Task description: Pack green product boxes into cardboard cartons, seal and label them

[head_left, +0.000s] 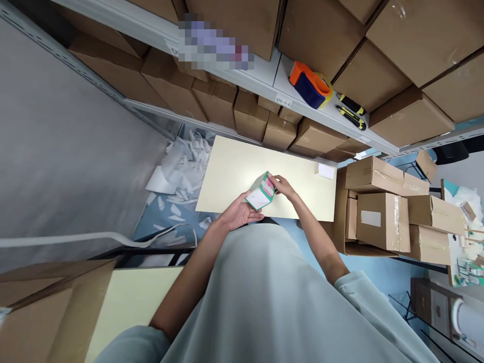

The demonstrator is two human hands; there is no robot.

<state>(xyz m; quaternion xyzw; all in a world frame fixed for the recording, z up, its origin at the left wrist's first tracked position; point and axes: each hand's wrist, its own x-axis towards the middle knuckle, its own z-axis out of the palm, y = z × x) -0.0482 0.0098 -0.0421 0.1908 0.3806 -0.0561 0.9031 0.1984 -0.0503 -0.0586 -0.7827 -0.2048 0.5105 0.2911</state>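
Observation:
A small white and green box [258,198] with a pink patch on one side is held tilted over the cream tabletop [230,166]. My left hand [241,213] supports it from the left and below, palm up, thumb against its edge and the other fingers reaching under its near side. At the box's right end, my right hand [282,185] grips the pink and green side with thumb and fingertips. Toward the right end of the tabletop lies a small white block [325,171], perhaps a box or a stack of labels.
Brown cartons [381,222] are stacked to the right. A shelf above bears more cartons, an orange and blue tape dispenser [310,85] and two yellow-black utility knives [351,111]. Scrap white paper [177,166] heaps on the left floor. Another carton [41,317] stands near left.

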